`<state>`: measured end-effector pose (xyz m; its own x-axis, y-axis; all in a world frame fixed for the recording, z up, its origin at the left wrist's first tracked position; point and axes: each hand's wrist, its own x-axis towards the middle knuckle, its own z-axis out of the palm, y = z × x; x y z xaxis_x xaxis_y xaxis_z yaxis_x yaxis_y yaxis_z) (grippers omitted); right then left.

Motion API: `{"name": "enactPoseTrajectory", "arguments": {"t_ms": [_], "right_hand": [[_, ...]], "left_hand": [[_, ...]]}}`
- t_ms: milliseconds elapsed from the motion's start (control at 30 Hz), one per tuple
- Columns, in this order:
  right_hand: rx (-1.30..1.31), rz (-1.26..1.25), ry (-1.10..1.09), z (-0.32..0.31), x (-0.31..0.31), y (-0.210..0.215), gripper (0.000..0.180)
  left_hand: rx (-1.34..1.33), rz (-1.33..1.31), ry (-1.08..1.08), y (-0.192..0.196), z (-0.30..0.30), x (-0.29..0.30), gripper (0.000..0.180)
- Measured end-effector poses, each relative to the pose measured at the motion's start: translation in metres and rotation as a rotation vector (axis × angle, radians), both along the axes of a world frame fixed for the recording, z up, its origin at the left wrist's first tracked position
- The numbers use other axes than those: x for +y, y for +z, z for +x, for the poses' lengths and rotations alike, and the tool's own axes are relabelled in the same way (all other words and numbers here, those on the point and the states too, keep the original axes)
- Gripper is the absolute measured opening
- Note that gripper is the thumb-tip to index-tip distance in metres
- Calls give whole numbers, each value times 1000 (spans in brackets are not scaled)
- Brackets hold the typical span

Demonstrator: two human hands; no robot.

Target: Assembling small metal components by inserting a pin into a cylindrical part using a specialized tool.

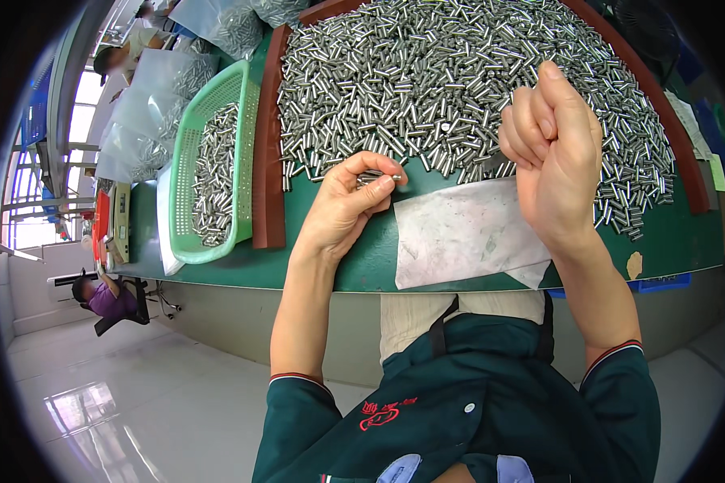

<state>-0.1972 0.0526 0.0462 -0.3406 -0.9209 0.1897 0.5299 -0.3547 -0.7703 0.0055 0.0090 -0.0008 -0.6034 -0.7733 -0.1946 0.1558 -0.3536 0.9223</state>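
Observation:
A wide heap of short, shiny metal pins covers the far part of the green table. At the heap's near edge, my left hand is closed round several metal pins, their ends showing between thumb and fingers. My right hand is raised over the right part of the heap, its fingers curled in and the thumb pointing up. Whether anything is inside that fist is hidden. Between my hands and close to me lies a stained whitish cloth.
Left of the heap stands a green plastic basket partly filled with pins. Dark red bars border the heap. Clear bags of pins lie farther left, near a scale. Other people are at the far left.

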Motion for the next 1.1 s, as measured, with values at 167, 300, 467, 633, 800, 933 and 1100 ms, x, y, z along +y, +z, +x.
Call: {"name": "enactPoseTrajectory", "arguments": {"t_ms": [167,300,467,633,800,933,1100], "right_hand": [[-4,-3,-10,-1,0,0,39],[-6,-4,-1,0,0,-1,39],[-6,-2,-13,-1,1,-1,39],[7,18,-11,-1,1,-3,38],[65,31,-12,2,1,-1,38],[56,20,24,6,2,0,37],[4,63,91,20,14,1,37]], "left_hand": [[108,55,-33,0,1,-3,9],[196,113,-53,-1,5,-3,8],[199,112,-60,-3,3,-3,8],[80,70,-55,-2,3,1,14],[-199,17,-31,7,-6,23,12],[-518,-406,29,10,-18,46,10],[-904,-936,56,11,-22,58,7]]}}
